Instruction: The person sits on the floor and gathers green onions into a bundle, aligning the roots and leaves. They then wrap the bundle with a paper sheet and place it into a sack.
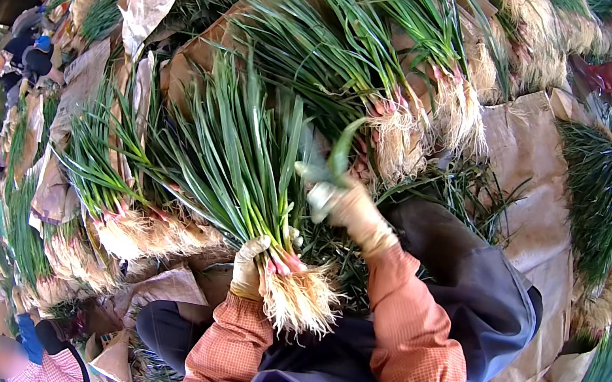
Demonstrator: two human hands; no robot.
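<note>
My left hand (249,266), in a pale glove, grips a bunch of green onions (247,182) around the stalks just above the pinkish bulbs. Pale, stringy roots (298,298) hang from it toward my lap, while the long green leaves fan out away from me. To the right of these leaves is my right hand (348,207), also gloved and blurred by motion. A curved green leaf (341,151) sticks up from its fingers; blur hides the exact grip. Beyond the right hand lies another rooted bunch (395,136).
More rooted bunches (155,233) lie at left. Loose green leaves (462,192) are scattered by my right knee (452,250). Brown sheeting (532,167) spreads at right, near a stack of onions (593,194). Another person (49,354) is at lower left; others sit farther off.
</note>
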